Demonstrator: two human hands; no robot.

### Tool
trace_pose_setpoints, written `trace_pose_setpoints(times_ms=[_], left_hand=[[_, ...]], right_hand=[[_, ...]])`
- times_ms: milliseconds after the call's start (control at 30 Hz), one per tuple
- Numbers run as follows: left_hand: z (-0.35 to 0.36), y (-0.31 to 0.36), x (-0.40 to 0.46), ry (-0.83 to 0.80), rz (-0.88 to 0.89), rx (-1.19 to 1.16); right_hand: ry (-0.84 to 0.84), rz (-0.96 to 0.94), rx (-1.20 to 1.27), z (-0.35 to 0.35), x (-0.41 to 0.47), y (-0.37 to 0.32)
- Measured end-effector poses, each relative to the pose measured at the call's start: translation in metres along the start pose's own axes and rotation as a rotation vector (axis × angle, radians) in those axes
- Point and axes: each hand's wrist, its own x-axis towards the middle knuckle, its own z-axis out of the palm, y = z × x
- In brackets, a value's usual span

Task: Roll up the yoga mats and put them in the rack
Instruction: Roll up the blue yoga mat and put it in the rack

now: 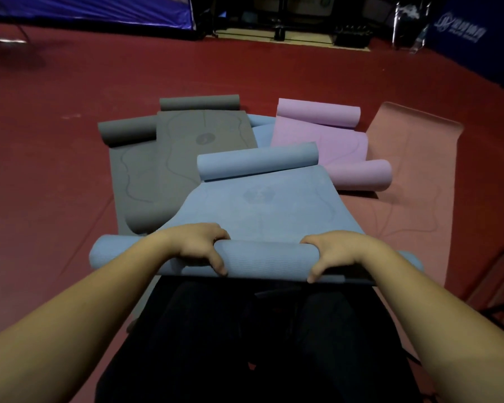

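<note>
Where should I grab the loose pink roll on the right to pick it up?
Grip the pink roll round its middle, coming from above with fingers across its width. It lies on its side, a smooth cylinder, so a mid-length hold would likely keep it balanced and wound.

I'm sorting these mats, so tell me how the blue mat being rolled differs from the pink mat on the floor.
The blue mat is nearest the person, its near end gripped by the left hand and right hand; the pink mat lies farther off, right of it, with no hand on it. The blue mat overlaps a grey mat; the pink mat's near end lies on a salmon mat. Both curl into rolls at each end, flat in the middle.
</note>
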Motion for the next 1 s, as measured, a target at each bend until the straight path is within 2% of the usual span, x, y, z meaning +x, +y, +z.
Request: trace_pose_setpoints(times_ms=[133, 233, 333, 467, 533, 700, 867, 1000], left_hand=[[0.014, -0.003, -0.01, 0.333, 0.094, 0.114], [0.04, -0.008, -0.016, 0.493, 0.102, 0.392], [0.068, -0.007, -0.01, 0.563, 0.035, 0.636], [0.072, -0.002, -0.003, 0.674, -0.013, 0.677], [0.067, -0.002, -0.001, 0.648, -0.016, 0.661], [0.052, 0.001, 0.002, 0.524, -0.007, 0.585], [0.037, 0.0, 0.009, 0.406, -0.03, 0.538], [0.028, 0.001, 0.015, 0.338, -0.026, 0.486]], right_hand=[[-0.13, 0.022, 0.175, -0.009, 0.019, 0.01], [-0.203, 0.053, 0.255, -0.013, 0.03, 0.017], [-0.247, 0.054, 0.284, -0.016, 0.035, 0.017], [-0.21, 0.025, 0.254, -0.013, 0.032, 0.015], [-0.151, 0.006, 0.225, -0.009, 0.027, 0.016], [0.117, -0.088, 0.041, 0.009, 0.015, 0.018], [0.417, 0.016, -0.234, 0.04, 0.005, 0.003], [0.584, 0.09, -0.33, 0.062, 0.009, -0.004]])
